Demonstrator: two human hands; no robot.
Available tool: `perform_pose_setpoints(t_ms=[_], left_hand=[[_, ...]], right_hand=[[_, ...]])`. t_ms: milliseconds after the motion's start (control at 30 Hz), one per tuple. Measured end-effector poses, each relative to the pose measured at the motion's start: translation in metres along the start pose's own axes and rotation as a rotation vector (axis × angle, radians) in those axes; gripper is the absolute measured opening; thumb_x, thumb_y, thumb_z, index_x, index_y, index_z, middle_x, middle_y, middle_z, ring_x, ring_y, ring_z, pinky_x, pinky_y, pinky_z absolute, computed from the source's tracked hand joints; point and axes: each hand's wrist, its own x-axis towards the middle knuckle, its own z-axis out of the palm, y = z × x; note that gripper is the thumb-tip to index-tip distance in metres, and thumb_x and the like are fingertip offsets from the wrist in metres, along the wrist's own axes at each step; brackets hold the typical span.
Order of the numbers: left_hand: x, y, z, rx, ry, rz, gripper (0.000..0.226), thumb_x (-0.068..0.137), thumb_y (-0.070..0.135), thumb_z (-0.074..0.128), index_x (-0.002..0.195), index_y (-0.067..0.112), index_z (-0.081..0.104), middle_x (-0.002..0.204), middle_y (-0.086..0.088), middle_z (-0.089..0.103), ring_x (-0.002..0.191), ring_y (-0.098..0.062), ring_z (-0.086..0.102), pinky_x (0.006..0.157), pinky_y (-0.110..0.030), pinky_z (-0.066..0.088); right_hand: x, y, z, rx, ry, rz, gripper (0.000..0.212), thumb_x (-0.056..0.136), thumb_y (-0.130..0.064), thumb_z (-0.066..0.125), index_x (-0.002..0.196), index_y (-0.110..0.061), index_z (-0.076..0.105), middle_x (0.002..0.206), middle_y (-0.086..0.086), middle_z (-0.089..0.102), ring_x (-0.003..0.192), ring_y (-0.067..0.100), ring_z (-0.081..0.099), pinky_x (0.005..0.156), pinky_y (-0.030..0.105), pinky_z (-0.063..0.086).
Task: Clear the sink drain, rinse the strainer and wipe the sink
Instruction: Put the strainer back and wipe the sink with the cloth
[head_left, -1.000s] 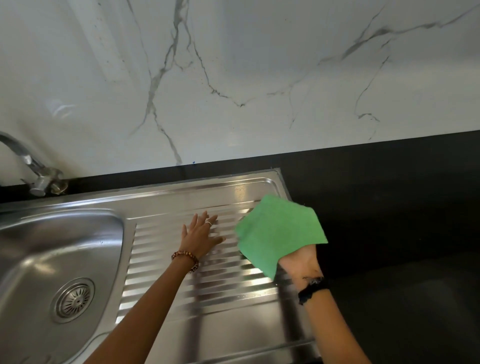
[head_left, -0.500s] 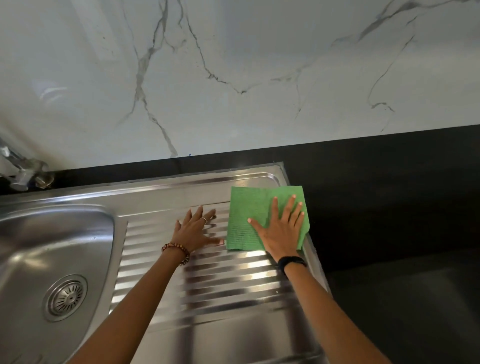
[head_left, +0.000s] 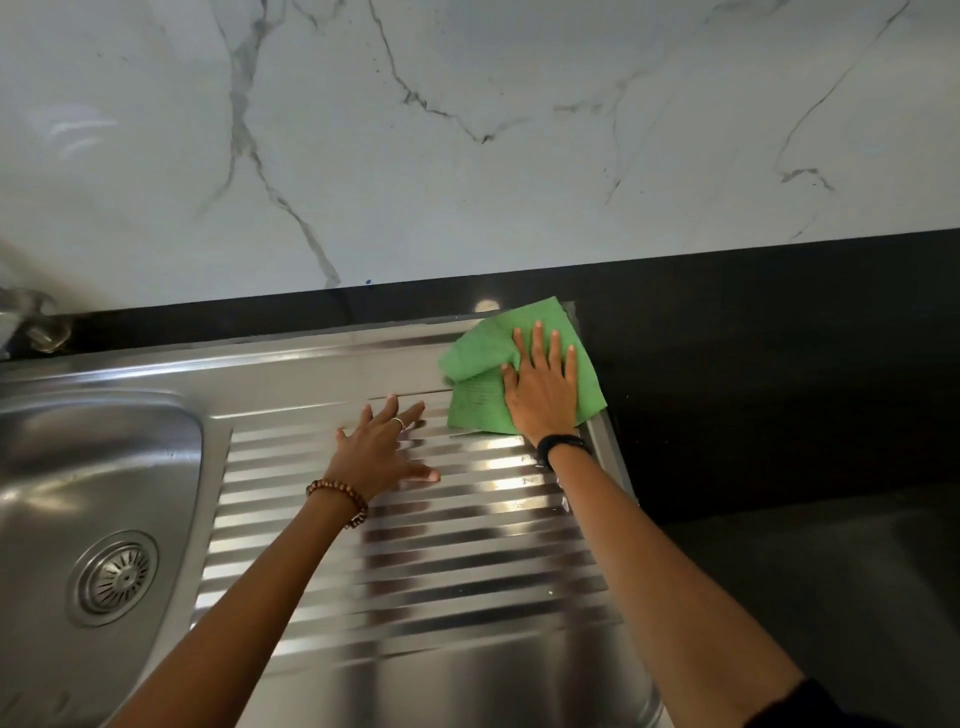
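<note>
- Right hand (head_left: 543, 397), fingers spread, presses the green cloth (head_left: 475, 405) flat on the drainboard's (head_left: 415, 561) far right corner.
- Left hand (head_left: 376, 452) rests splayed on the ridges.
- Strainer (head_left: 115, 576) sits in the sink basin (head_left: 78, 467).

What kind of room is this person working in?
Most likely a home kitchen: a steel sink with a ribbed drainboard, a tap, a black countertop and a marble-look wall.
</note>
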Motion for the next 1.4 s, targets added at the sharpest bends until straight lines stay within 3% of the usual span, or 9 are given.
perform_pose_setpoints(t_ms=[267,567,733,800,867,933,1133,1233,1400], left_hand=[[-0.004,-0.005,0.004,0.025,0.01,0.028,0.091,0.075,0.058,0.06,0.146,0.032,0.01,0.158,-0.003,0.001,0.144,-0.032,0.0,0.11,-0.062,0.008],[-0.045,-0.045,0.0,-0.104,0.227,0.108,0.074,0.087,0.041,0.054,0.145,0.027,0.011,0.157,-0.008,0.002,0.144,-0.032,-0.003,0.115,-0.049,0.003],[-0.087,-0.118,-0.003,-0.137,0.308,-0.274,0.1,0.077,0.058,0.057,0.147,0.017,-0.001,0.155,-0.019,-0.005,0.142,-0.037,-0.008,0.115,-0.051,0.001],[-0.099,-0.145,-0.008,-0.254,0.237,-0.389,0.115,0.066,0.065,0.062,0.147,0.01,0.001,0.154,-0.023,0.004,0.142,-0.039,0.006,0.116,-0.053,0.012],[-0.105,-0.157,-0.011,-0.458,0.148,-0.344,0.113,0.059,0.067,0.065,0.142,0.009,0.016,0.14,-0.026,0.039,0.126,-0.037,0.043,0.105,-0.052,0.037],[-0.109,-0.16,-0.011,-0.576,0.113,-0.302,0.101,0.063,0.06,0.069,0.138,0.014,0.02,0.116,-0.02,0.062,0.1,-0.032,0.063,0.09,-0.049,0.05],[-0.111,-0.17,0.0,-0.577,0.132,-0.371,0.084,0.073,0.051,0.065,0.137,0.017,0.024,0.117,-0.011,0.062,0.102,-0.031,0.061,0.09,-0.045,0.05],[-0.116,-0.174,0.001,-0.574,0.103,-0.367,0.07,0.074,0.055,0.063,0.125,0.015,0.039,0.118,-0.009,0.06,0.102,-0.028,0.06,0.09,-0.043,0.05],[-0.123,-0.177,0.002,-0.527,0.103,-0.352,0.083,0.072,0.064,0.057,0.131,0.009,0.039,0.131,-0.01,0.05,0.113,-0.028,0.054,0.094,-0.045,0.047]], right_hand=[[-0.086,0.01,0.007,0.094,-0.003,-0.028,0.054,0.099,-0.031,0.021,0.149,-0.016,0.007,0.158,0.007,0.008,0.146,0.024,0.008,0.118,0.035,-0.001],[-0.023,-0.008,-0.001,0.018,-0.037,0.078,0.069,0.095,-0.051,0.025,0.149,-0.011,0.006,0.158,0.014,0.004,0.146,0.03,0.006,0.119,0.04,0.002],[-0.03,-0.028,0.008,-0.014,0.009,0.114,0.061,0.098,-0.04,0.024,0.149,-0.011,0.009,0.158,0.015,0.008,0.145,0.032,0.01,0.12,0.045,0.006],[-0.041,-0.06,0.013,0.011,0.009,0.106,0.058,0.098,-0.036,0.022,0.148,-0.01,0.008,0.158,0.015,0.008,0.145,0.031,0.01,0.12,0.045,0.005],[-0.054,-0.1,0.022,0.022,0.004,0.047,0.056,0.098,-0.034,0.021,0.148,-0.011,0.008,0.158,0.014,0.007,0.145,0.03,0.01,0.12,0.045,0.005],[-0.068,-0.15,0.033,0.035,-0.019,-0.062,0.056,0.097,-0.033,0.023,0.148,-0.013,0.01,0.158,0.012,0.008,0.146,0.029,0.01,0.121,0.044,0.004],[-0.08,-0.283,0.064,0.076,-0.094,-0.349,0.053,0.097,-0.03,0.029,0.147,-0.013,0.02,0.157,0.008,0.017,0.146,0.029,0.012,0.12,0.043,0.003],[-0.072,-0.303,0.069,0.081,-0.132,-0.507,0.05,0.098,-0.029,0.03,0.146,-0.017,0.025,0.157,0.004,0.02,0.145,0.025,0.014,0.119,0.039,0.004],[-0.073,-0.305,0.072,0.093,-0.208,-0.728,0.043,0.098,-0.028,0.033,0.14,-0.019,0.039,0.152,0.0,0.033,0.145,0.018,0.017,0.12,0.033,0.003]])
